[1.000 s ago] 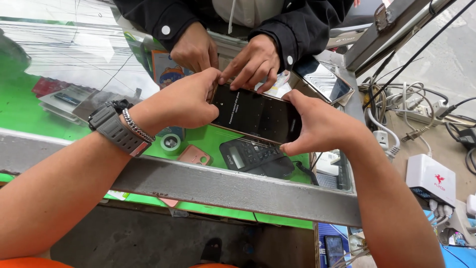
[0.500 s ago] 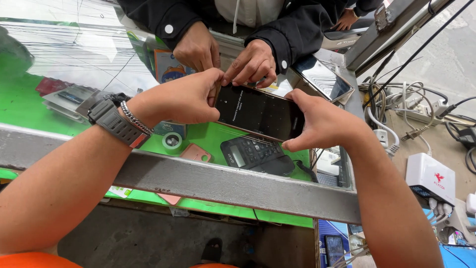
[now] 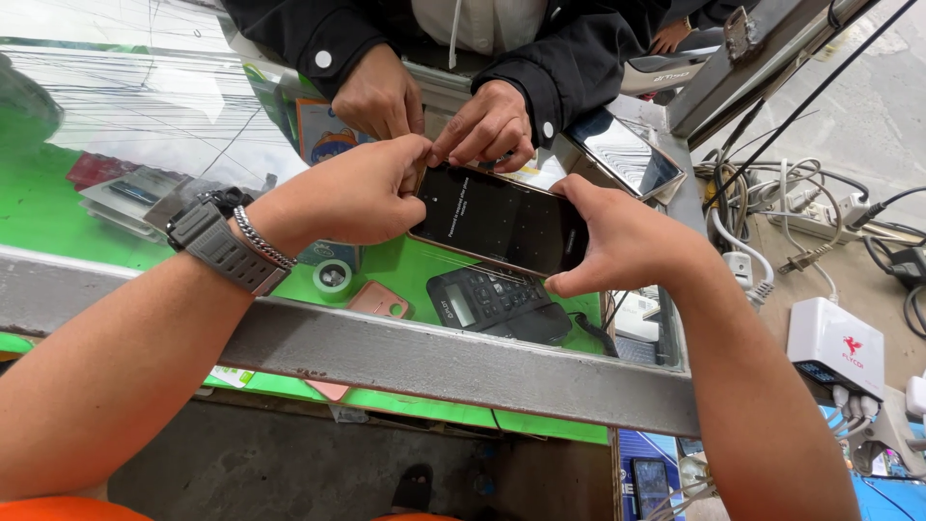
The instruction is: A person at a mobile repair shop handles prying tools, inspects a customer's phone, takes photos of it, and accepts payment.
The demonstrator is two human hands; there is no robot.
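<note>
Both hands' grips [image 3: 357, 198] [image 3: 627, 241] pinching black phone [image 3: 502, 222] above calculator [image 3: 497, 304] in glass case [image 3: 116, 125].

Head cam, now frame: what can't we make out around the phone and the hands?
- Phone: near end hidden by the right hand; screen contents too small.
- Left hand: fingertips bunched at the phone's top corner against the other person's hand; the grip there is unclear.
- Calculator: partly covered by the phone.
- Second phone: screen only shows reflections.
</note>
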